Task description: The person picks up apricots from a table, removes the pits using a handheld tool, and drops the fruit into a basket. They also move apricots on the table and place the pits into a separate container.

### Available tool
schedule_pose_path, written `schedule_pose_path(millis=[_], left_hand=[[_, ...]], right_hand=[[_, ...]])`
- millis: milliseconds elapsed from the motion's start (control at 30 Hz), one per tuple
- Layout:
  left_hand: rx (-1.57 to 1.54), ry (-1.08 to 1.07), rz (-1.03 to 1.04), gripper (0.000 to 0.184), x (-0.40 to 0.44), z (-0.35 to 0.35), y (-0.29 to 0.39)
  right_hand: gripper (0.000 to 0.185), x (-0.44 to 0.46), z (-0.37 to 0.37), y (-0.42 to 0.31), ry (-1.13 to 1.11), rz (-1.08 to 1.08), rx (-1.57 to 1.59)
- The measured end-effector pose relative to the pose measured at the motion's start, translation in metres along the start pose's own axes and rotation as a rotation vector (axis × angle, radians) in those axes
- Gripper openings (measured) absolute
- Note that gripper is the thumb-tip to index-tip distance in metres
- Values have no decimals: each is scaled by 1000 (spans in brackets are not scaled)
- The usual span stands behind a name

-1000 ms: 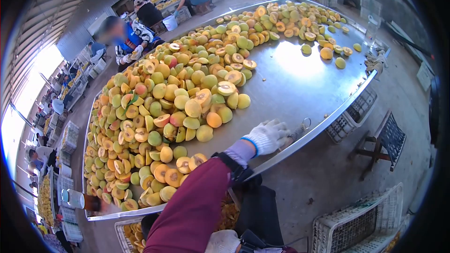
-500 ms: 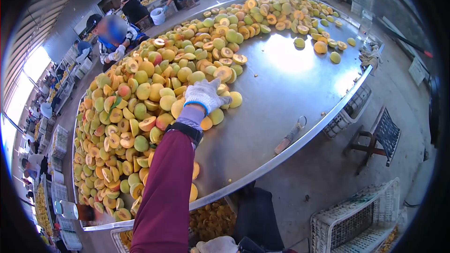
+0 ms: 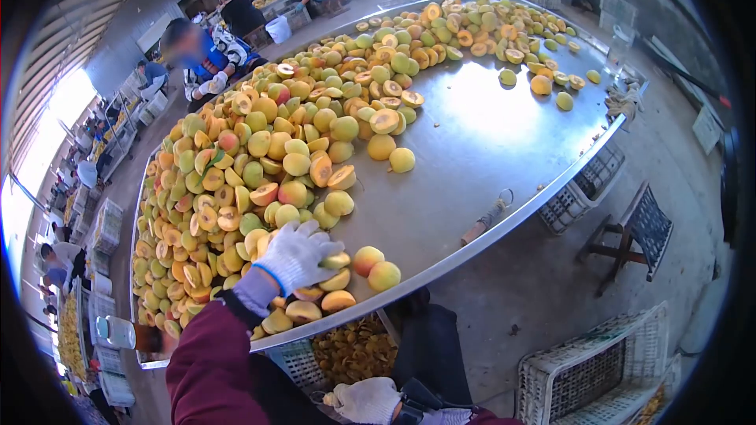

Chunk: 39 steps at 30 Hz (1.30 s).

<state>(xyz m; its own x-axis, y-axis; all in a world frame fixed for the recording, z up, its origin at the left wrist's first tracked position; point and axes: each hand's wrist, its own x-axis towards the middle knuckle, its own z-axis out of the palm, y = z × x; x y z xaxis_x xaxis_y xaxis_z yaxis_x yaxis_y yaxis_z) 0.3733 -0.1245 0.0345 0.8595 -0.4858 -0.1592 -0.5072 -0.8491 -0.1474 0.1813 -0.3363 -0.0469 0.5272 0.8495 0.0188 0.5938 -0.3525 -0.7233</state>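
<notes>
My left hand point(image 3: 298, 256), in a whitish knit glove with a blue cuff edge, is at the near edge of a large heap of apricots point(image 3: 260, 142), many cut in half. Its fingers curl round an apricot half point(image 3: 336, 260). More cut halves point(image 3: 338, 301) lie under and beside it, and two whole-looking fruits point(image 3: 384, 275) sit just to its right. My right hand point(image 3: 366, 400), also gloved, is low at the bottom over my lap. Its fingers are closed, with a small tan end showing at the left; what it holds is unclear.
The fruit lies on a metal table point(image 3: 425, 220) with a raised rim. A brown-handled tool with a wire loop point(image 3: 482, 226) lies near the rim. Below are a crate of dark fruit pieces point(image 3: 354, 350), white crates point(image 3: 594, 370) and a folding stool point(image 3: 634, 228). A co-worker point(image 3: 209, 59) sits across.
My left hand has moved from the middle of the heap toward me, down to the near rim. Fruits have shifted nearer with it. My right hand shows more fully at the bottom.
</notes>
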Motion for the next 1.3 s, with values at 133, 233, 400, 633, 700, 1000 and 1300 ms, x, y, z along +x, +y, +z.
schedule_pose_path(millis=[133,233,400,633,700,1000,1300], left_hand=[[82,-136,63,49,-8,-13,0],[-224,-214,4,48,30,-51,25],[-482,291,314,45,135,-26,90],[-560,22,353,44,183,0,129],[-529,-27,285,45,168,-5,117],[-812,-196,-22,56,51,-11,58],[-371,-15,36,58,37,14,64]], right_hand=[[24,-2,-7,-1,-33,0,20],[24,-2,-12,-3,-84,-14,14],[26,0,0,-1,-43,-51,-41],[44,6,8,13,-272,85,326],[44,7,-5,7,-290,123,254],[43,12,-5,-2,-277,155,94],[42,23,14,-1,-214,176,9]])
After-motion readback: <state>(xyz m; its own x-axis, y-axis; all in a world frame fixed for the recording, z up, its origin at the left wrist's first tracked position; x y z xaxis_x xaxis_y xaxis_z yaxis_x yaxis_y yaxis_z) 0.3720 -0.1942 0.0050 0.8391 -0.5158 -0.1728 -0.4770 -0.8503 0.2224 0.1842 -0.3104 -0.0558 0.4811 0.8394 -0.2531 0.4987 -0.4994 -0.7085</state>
